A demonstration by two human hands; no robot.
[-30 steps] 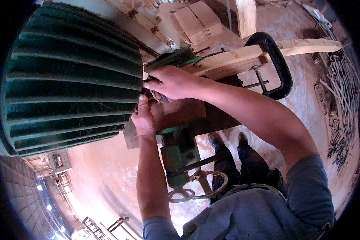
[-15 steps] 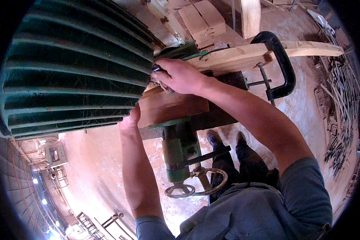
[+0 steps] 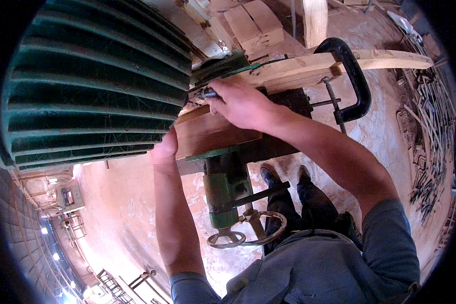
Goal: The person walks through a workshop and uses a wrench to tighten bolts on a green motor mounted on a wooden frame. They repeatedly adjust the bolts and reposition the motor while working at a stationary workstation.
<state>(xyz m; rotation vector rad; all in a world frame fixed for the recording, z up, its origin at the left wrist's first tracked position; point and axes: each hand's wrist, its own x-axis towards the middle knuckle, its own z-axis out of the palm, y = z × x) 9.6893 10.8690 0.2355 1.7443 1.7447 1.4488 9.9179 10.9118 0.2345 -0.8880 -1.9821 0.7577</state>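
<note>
My right hand (image 3: 238, 104) is closed round a short dark cylindrical tool (image 3: 209, 93) with a shiny metal collar. Its tip points toward the green ribbed machine housing (image 3: 101, 96), which covers the upper left. Under this hand lies a reddish-brown wooden block (image 3: 218, 134) on the machine's table. My left hand (image 3: 165, 147) reaches in at the block's left end. Its fingers are hidden behind the housing, so their hold cannot be seen. A long pale curved wooden piece (image 3: 289, 68) runs right from beneath the right hand.
A black C-clamp (image 3: 357, 83) sits across the pale wood at right. Below the table are a green column (image 3: 223, 197) and handwheels (image 3: 263, 228). A cardboard box (image 3: 253, 28) stands at the back, and scrap strips (image 3: 430, 147) lie piled at far right.
My right hand has shifted slightly right and down from the housing, showing more of the dark tool. My left hand stays nearly in place. The whole view has moved slightly.
</note>
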